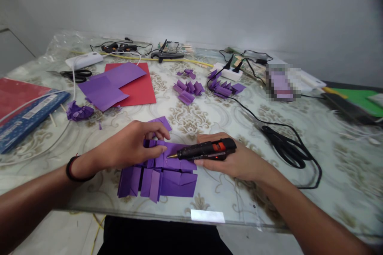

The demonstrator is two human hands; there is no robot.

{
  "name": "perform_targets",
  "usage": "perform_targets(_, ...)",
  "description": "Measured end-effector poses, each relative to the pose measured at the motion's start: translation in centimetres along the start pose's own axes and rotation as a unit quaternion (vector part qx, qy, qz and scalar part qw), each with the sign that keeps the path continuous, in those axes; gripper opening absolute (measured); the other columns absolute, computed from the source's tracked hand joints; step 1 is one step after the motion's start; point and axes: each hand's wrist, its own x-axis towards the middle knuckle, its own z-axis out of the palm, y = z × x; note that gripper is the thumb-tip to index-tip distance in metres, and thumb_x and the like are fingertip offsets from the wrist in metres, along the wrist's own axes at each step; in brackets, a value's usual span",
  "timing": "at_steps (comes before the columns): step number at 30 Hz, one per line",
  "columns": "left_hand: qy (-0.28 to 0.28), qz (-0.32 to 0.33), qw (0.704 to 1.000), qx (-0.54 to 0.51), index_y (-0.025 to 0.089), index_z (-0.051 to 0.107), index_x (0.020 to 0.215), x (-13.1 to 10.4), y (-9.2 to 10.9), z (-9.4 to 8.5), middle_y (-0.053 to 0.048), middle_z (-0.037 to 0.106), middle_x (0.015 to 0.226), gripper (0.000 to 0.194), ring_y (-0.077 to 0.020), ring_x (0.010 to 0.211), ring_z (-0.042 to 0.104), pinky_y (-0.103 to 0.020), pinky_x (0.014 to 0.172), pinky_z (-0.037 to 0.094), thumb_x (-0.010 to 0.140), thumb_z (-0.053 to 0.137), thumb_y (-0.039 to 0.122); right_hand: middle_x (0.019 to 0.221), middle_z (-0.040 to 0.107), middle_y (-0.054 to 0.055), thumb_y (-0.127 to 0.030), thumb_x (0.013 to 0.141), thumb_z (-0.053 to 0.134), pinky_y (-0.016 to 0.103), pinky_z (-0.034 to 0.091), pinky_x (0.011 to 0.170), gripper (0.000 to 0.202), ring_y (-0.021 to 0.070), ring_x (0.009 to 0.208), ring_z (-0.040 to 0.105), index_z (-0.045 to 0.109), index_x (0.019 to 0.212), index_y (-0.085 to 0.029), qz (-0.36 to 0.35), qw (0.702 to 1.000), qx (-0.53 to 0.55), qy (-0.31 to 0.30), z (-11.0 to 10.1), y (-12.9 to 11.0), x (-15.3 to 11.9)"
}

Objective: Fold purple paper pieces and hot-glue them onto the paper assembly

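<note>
My right hand [236, 161] is closed around a black glue gun [206, 149] with an orange-red part and a small lit red light. Its brass tip points left, close above a piece of folded purple paper [179, 183] near the table's front edge. The paper piece is made of several pleated, boxy folds. My left hand [136, 145], with a dark band at the wrist, grips the upper left of that paper between curled fingers and thumb. Part of the paper is hidden under this hand. Another purple flap [163, 122] shows just behind it.
Beyond my hands lie folded purple pieces [188, 89], flat purple sheets [110, 87] on red paper [149, 93] and crumpled purple paper [79, 111]. Black-handled scissors [287, 147] are at right, near a black cord [318, 171]. A white power strip [227, 72] sits behind.
</note>
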Motion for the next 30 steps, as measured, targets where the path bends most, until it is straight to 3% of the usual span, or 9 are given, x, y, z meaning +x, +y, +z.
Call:
perform_targets(8,-0.005,-0.001,1.0,-0.003,0.021,0.072,0.109,0.0,0.0,-0.1,0.003,0.069,0.084,0.019,-0.0151,0.075,0.061,-0.029,0.071,0.046,0.093,0.069,0.031,0.066,0.047,-0.006,-0.046,0.083,0.077,0.026,0.037,0.058,0.033,0.0119,0.062,0.043,0.06,0.074,-0.02,0.018,0.999,0.016,0.033,0.1,-0.3,0.2)
perform_targets(13,0.0,-0.001,1.0,-0.003,0.022,0.072,0.11,-0.1,-0.1,0.0,0.002,0.071,0.088,0.019,-0.0162,0.079,0.063,-0.03,0.074,0.048,0.093,0.069,0.03,0.075,0.067,-0.002,-0.044,0.084,0.079,0.027,0.048,0.063,0.024,0.0166,0.069,0.059,0.075,0.091,-0.021,0.024,0.998,0.008,0.064,0.2,0.2,0.1)
perform_targets(17,-0.001,-0.002,1.0,-0.005,0.022,0.072,0.111,-0.1,-0.1,0.0,0.001,0.072,0.092,0.02,-0.0169,0.082,0.064,-0.032,0.077,0.05,0.092,0.07,0.029,0.089,0.079,0.001,-0.044,0.085,0.078,0.029,0.055,0.069,0.029,0.0221,0.081,0.07,0.081,0.106,-0.025,0.027,0.996,-0.013,0.079,0.2,0.6,0.0)
perform_targets(24,0.001,0.003,1.0,0.002,0.023,0.072,0.112,-0.1,-0.3,0.0,0.002,0.073,0.092,0.02,-0.017,0.082,0.064,-0.031,0.077,0.05,0.093,0.071,0.03,0.095,0.081,0.005,-0.047,0.084,0.076,0.034,0.06,0.073,0.032,0.0275,0.089,0.073,0.082,0.102,-0.022,0.04,0.995,-0.039,0.086,-0.2,0.3,0.0)
perform_targets(30,-0.001,-0.001,1.0,-0.001,0.022,0.072,0.111,-0.1,-0.4,0.0,0.001,0.073,0.092,0.02,-0.0173,0.081,0.065,-0.031,0.077,0.051,0.094,0.07,0.031,0.093,0.08,0.004,-0.047,0.085,0.077,0.032,0.056,0.074,0.033,0.0251,0.086,0.069,0.08,0.103,-0.02,0.043,0.996,-0.036,0.075,-1.1,0.9,-0.5)
